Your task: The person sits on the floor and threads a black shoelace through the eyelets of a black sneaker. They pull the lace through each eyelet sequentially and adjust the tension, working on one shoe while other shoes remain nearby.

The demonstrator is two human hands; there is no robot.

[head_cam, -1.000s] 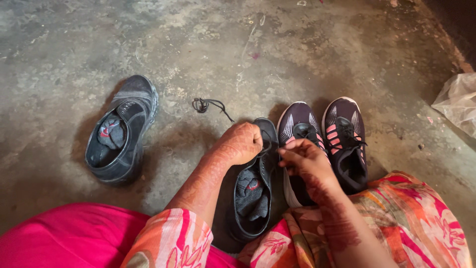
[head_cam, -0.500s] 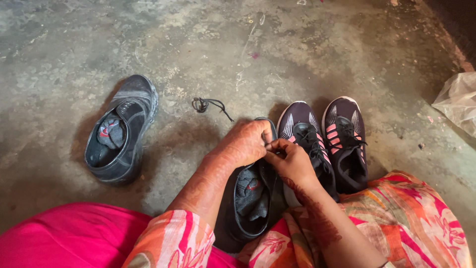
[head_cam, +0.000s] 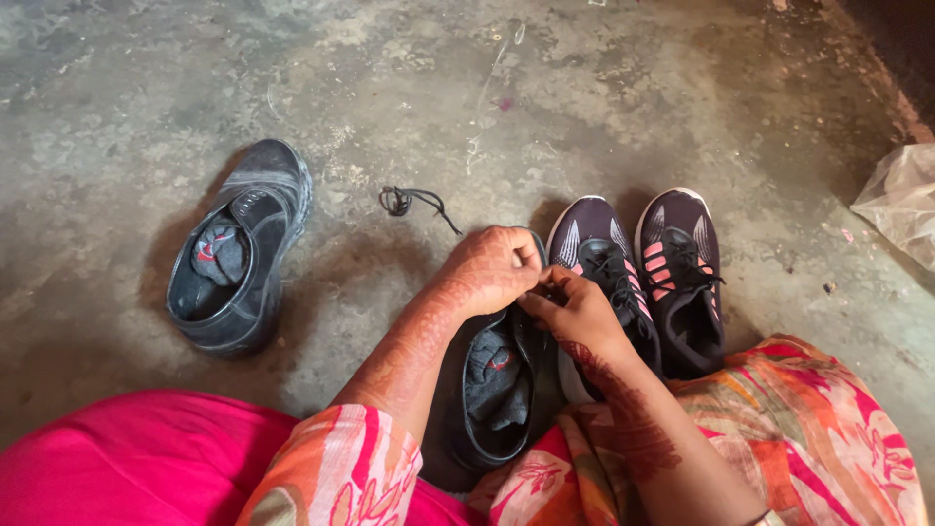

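A black shoe (head_cam: pixel 487 409) with a grey sock stuffed inside stands on the floor in front of me. My left hand (head_cam: pixel 490 268) grips its front part and lace area. My right hand (head_cam: pixel 575 310) meets it there, fingers pinched on the black lace (head_cam: pixel 414 202), whose loose end trails left across the floor. A second black shoe (head_cam: pixel 239 248), also with a sock in it, lies apart at the left.
A pair of dark sneakers with pink stripes (head_cam: pixel 638 273) stands right beside the held shoe. A crumpled clear plastic bag (head_cam: pixel 901 200) lies at the right edge. The concrete floor (head_cam: pixel 467 88) is rough and stained. My pink and orange clothing (head_cam: pixel 779 438) fills the bottom.
My right hand has moved left from over the sneaker to meet my left hand at the front of the black shoe. The loose lace end has barely shifted.
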